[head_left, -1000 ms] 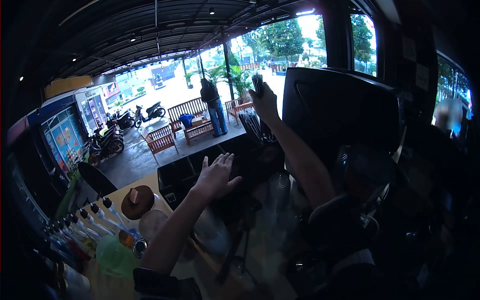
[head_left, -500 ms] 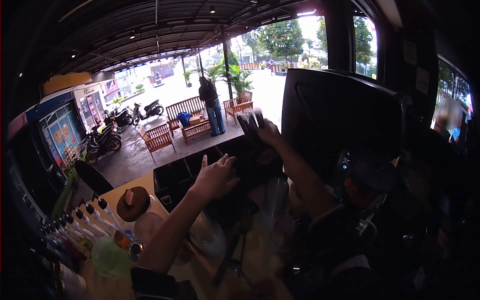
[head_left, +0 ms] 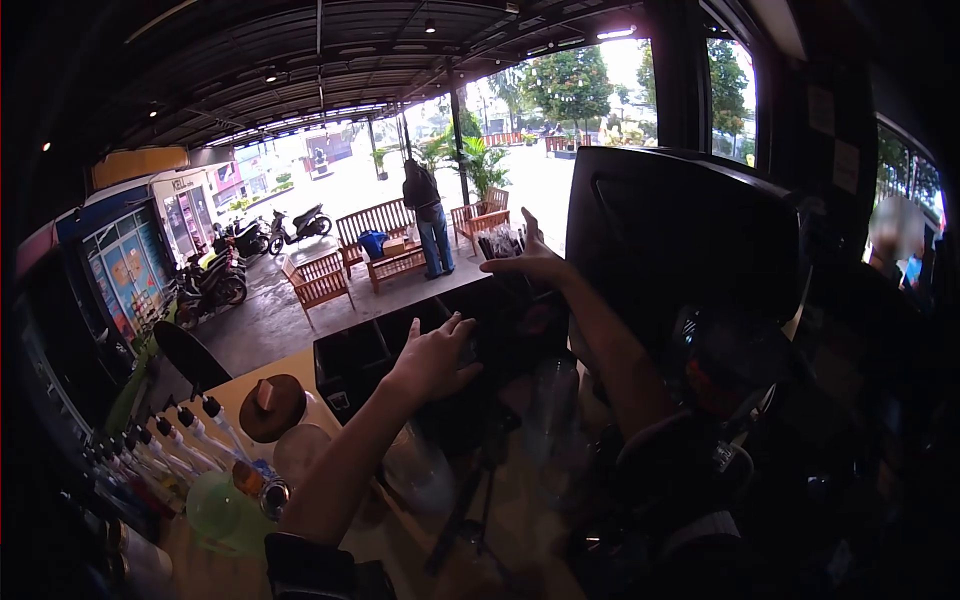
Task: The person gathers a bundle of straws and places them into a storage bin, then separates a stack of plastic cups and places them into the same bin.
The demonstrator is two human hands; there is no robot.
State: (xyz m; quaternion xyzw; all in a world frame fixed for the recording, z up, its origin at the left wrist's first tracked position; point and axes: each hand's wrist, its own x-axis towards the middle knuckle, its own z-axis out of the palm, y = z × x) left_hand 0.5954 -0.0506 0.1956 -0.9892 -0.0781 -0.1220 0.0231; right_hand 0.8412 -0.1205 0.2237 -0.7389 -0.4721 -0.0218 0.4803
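My right hand [head_left: 540, 258] is raised at the far side of a black compartment box [head_left: 350, 350], its fingers apart and thumb stretched to the left. Right beside it stands a bundle of thin dark sticks with clear, shiny wrapped ends [head_left: 500, 242], probably wrapped straws; the lower part is in shadow. Over the middle of the box, my left hand [head_left: 435, 360] is spread with nothing in it. Below the hands, a clear rounded vessel [head_left: 418, 470] and a tall clear container [head_left: 555, 390] stand on the wooden counter [head_left: 235, 385].
Pump bottles [head_left: 220, 420] line the counter's left side, by a green translucent container [head_left: 215, 505] and a round brown lid [head_left: 272, 408]. A big black machine housing [head_left: 690, 225] rises at right. Beyond the counter, a person [head_left: 428, 220] stands near wooden benches [head_left: 320, 280].
My right hand has let go of the bundle, opening its fingers, and the bundle sits lower at the box. The left hand stays nearly where it was; the whole view shifted slightly.
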